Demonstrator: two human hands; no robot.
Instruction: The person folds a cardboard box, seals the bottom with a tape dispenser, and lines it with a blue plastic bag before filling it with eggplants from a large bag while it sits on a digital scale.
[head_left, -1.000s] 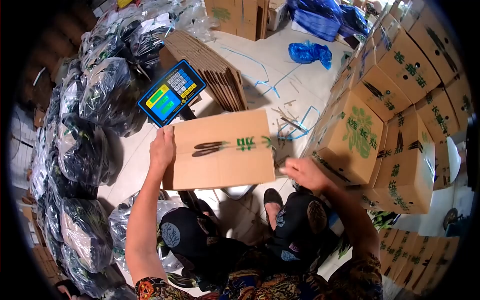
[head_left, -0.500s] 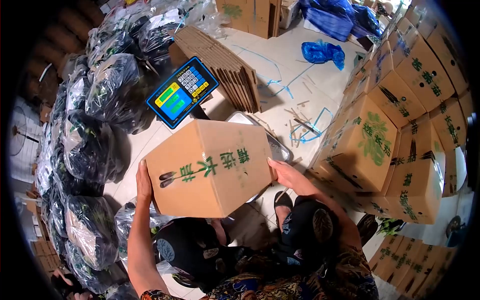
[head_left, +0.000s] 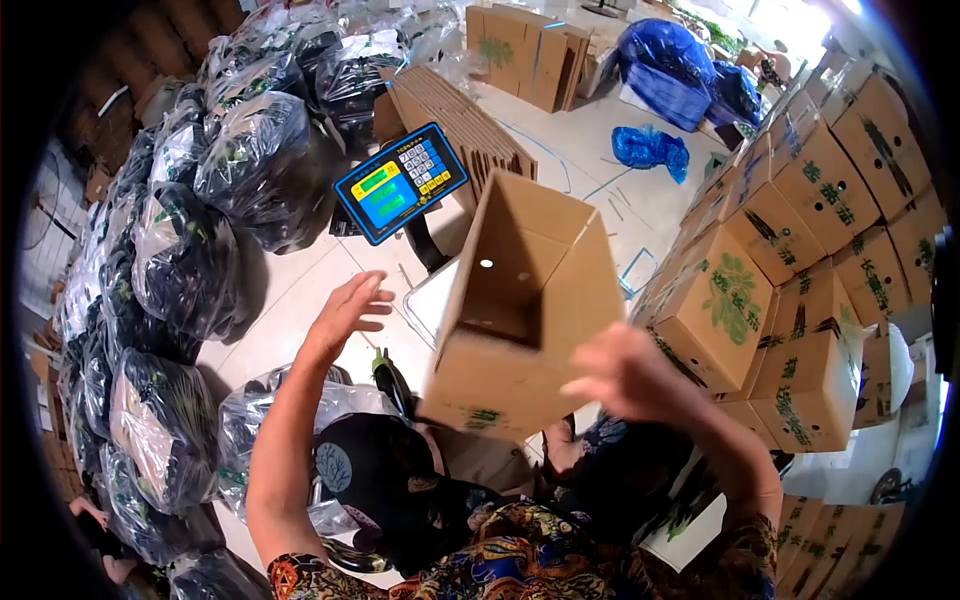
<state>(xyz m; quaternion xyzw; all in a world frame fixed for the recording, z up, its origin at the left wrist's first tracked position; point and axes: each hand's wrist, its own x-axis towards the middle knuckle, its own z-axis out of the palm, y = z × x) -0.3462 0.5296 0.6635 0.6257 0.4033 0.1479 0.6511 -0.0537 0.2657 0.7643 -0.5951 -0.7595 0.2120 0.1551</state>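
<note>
An open cardboard carton with green print stands in front of me, its hollow inside and round side holes showing. It overlaps the pale platform of a scale; whether its base rests there is hidden. To the carton's left my left hand is raised in the air, fingers spread, holding nothing. My right hand is smeared by motion in front of the carton's right near corner; whether its curled fingers touch the cardboard cannot be made out. A dark eggplant with a green stem lies below my left hand.
The scale's blue display stands behind the platform. Bulging plastic bags line the left side. Flattened cardboard leans beyond the display. Printed cartons are stacked on the right. A blue plastic bag lies on the floor.
The carton has turned from showing its printed outside to having its open top towards me. My left hand has left its side and opened; my right hand has moved to its near corner.
</note>
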